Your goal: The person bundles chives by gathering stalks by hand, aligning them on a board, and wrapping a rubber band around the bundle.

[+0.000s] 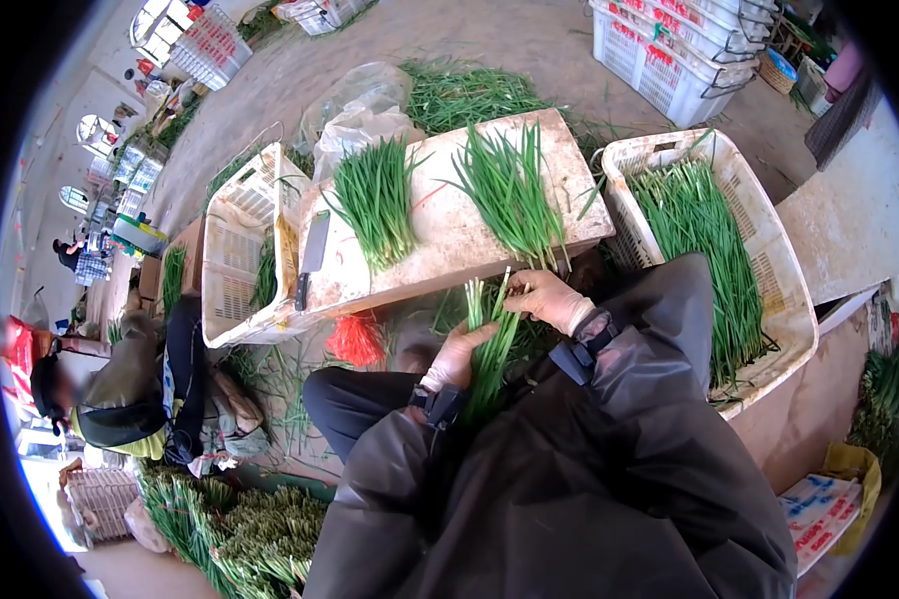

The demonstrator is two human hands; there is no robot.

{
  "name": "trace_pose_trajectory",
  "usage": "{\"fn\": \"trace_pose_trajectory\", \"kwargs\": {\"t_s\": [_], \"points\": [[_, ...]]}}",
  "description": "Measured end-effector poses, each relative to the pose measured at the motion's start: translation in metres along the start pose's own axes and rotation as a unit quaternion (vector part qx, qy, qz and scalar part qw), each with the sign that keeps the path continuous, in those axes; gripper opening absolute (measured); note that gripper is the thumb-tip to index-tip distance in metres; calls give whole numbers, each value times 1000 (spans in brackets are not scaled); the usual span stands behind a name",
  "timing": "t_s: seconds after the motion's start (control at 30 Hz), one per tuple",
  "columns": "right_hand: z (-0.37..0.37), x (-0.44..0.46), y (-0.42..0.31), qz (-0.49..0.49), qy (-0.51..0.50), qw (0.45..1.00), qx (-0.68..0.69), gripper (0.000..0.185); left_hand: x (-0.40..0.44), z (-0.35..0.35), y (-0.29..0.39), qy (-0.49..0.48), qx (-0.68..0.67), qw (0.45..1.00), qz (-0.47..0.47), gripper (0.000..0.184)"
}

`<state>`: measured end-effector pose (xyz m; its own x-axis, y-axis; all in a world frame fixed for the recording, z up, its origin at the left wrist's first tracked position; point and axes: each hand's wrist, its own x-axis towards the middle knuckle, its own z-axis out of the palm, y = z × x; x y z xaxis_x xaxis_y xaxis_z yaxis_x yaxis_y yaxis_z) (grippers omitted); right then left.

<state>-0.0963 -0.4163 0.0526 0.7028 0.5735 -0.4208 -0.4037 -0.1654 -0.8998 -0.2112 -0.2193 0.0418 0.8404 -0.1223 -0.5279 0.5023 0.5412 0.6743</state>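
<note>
My gloved left hand (451,359) is wrapped around a small bunch of garlic chives (487,364) in my lap, with the pale stem ends pointing up. At the top of that bunch, my right hand (547,299), gloved too, pinches a few stalks between thumb and fingers. In front of me, a worn pale work board (445,235) bears a left pile of chives (377,200) and a right pile of chives (511,190). A cleaver (315,245) lies at the board's left end, its dark handle towards me.
To my right stands a white crate (784,255) filled with chives. A second crate (232,270) leans at the board's left. Red ties (356,341) hang below the board. Loose chives (469,92) and plastic bags (360,115) lie beyond. Another person (125,399) sits at left.
</note>
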Motion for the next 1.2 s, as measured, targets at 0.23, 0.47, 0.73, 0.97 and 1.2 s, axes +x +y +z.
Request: {"fn": "trace_pose_trajectory", "kwargs": {"t_s": [0.23,0.47,0.73,0.97,1.2], "points": [[3,4,4,-65,-56,995,52,21,-3,1,2,-27,-2,999,-20,34],[4,16,16,-195,-9,970,-144,23,-3,1,1,-4,25,999,-30,26],[16,35,48,-158,215,964,-1,27,4,-3,-2,31,5,999,-39,26],[14,16,27,30,123,983,130,81,9,-8,-4,31,-49,998,-21,25],[33,12,32,-116,-39,962,243,63,3,8,-3,66,-18,997,23,20]]}}
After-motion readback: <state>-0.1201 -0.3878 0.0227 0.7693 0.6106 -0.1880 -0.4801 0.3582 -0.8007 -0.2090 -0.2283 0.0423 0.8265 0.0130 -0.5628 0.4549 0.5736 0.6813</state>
